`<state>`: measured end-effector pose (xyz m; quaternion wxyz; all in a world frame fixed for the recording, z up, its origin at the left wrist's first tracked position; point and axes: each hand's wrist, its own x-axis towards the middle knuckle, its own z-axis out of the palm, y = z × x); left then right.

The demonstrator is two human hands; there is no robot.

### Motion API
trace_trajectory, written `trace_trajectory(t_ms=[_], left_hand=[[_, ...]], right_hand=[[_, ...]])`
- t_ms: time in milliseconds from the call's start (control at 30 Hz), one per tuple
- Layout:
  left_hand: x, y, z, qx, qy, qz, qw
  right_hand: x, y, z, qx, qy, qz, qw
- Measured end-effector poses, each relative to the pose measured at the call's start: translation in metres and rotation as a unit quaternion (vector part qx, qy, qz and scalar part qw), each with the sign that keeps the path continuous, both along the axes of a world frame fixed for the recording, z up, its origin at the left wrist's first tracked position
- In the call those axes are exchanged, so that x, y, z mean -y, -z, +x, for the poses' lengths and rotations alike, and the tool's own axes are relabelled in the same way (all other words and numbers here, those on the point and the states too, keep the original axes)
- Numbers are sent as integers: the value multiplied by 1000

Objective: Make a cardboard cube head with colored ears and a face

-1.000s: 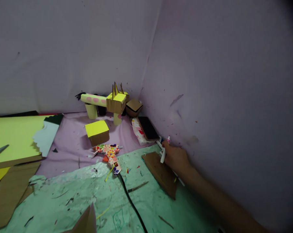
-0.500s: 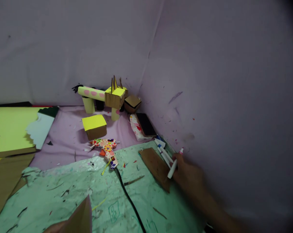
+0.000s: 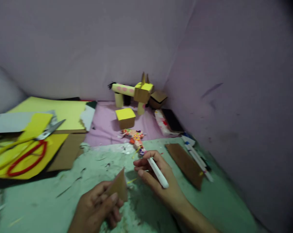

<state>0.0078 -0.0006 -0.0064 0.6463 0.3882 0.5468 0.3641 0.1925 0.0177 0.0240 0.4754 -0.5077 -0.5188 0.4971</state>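
My right hand [image 3: 158, 181] is closed round a white marker pen [image 3: 158, 172], held low over the green mat near its middle. My left hand [image 3: 95, 207] pinches a small brown cardboard triangle [image 3: 119, 187] just left of the pen. A flat brown cardboard piece [image 3: 185, 164] lies to the right, with several white markers [image 3: 197, 157] beside it along the wall.
A cardboard animal model [image 3: 136, 92], a yellow-topped box [image 3: 125, 118], a patterned glue gun [image 3: 135, 137] and a dark phone [image 3: 173, 121] sit in the far corner. Yellow paper sheets [image 3: 61, 111], scissors [image 3: 49, 129] and red and yellow loops [image 3: 27, 155] lie at left. Purple walls close in behind and right.
My right hand has lifted one marker away from the wall and brought it left to the mat's middle. My left hand with the cardboard triangle has come into view. The view swung left.
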Motion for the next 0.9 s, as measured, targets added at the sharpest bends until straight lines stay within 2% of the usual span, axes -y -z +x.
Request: trace_trajectory(t_ms=[67, 167, 267, 433, 533, 633, 733, 900], left_hand=[[0, -1, 1, 35, 0, 2, 999], [-1, 4, -2, 77, 15, -4, 997], [-1, 5, -3, 86, 29, -7, 996], [0, -2, -1, 74, 64, -24, 995], [-2, -5, 0, 52, 52, -27, 997], [-5, -4, 2, 49, 37, -30, 998], [-5, -3, 2, 52, 31, -32, 998], [-5, -5, 2, 50, 35, -27, 998]], right_hand=[[-4, 6, -26, -39, -27, -24, 999], [-7, 19, -44, -65, -42, -34, 996], [-6, 27, -47, -99, -49, -46, 993], [-4, 30, -43, -122, -63, -58, 989], [-6, 29, -39, -103, -37, -34, 993], [-7, 29, -31, -84, 40, 0, 996], [-3, 30, -23, -84, 97, 68, 989], [9, 30, -29, -22, 82, 149, 985]])
